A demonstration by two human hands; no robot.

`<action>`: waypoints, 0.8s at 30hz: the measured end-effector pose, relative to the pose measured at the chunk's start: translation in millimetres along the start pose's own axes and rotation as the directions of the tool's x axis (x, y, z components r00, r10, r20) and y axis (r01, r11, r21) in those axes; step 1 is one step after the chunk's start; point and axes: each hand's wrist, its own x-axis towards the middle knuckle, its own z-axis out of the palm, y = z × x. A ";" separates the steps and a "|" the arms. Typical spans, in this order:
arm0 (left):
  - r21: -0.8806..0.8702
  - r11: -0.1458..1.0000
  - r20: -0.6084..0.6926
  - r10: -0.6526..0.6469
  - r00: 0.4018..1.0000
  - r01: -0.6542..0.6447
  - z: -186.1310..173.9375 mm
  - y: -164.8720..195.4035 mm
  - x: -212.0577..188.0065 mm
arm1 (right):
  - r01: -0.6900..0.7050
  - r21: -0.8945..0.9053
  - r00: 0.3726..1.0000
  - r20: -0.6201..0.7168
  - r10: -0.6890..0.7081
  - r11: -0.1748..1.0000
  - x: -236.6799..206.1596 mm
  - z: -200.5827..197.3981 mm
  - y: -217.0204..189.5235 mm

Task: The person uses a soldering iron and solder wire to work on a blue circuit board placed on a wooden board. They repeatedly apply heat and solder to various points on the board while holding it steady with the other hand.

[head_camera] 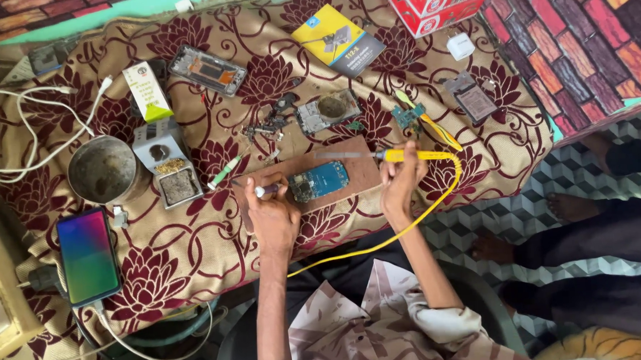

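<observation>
A blue circuit board lies on a brown wooden board on the floral cloth. My left hand rests at the board's left edge and grips a slim tool with a pale tip that points toward the circuit board. My right hand holds a yellow-handled soldering iron level above the wooden board, its metal tip aimed left. The iron's yellow cord loops down across my lap.
A metal cup, a soldering stand with a sponge, a lit phone, phone parts, a green-handled screwdriver, a yellow booklet, red boxes and white cables crowd the cloth. Another person's bare feet stand at right.
</observation>
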 end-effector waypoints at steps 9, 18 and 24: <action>0.079 0.997 0.009 0.013 1.000 -0.014 -3.1 7.2 8.4 | 0.112 -0.064 0.988 0.113 -0.104 0.992 -45.9 -27.2 40.5; 0.124 0.992 0.066 -0.010 0.998 0.002 0.8 -1.9 12.3 | 0.093 -0.101 0.994 0.074 -0.086 0.991 -41.0 -11.7 42.6; 0.084 0.996 0.051 -0.004 0.999 -0.001 -0.4 -8.1 8.9 | 0.087 -0.149 0.995 0.068 -0.077 0.985 -45.0 -7.4 42.5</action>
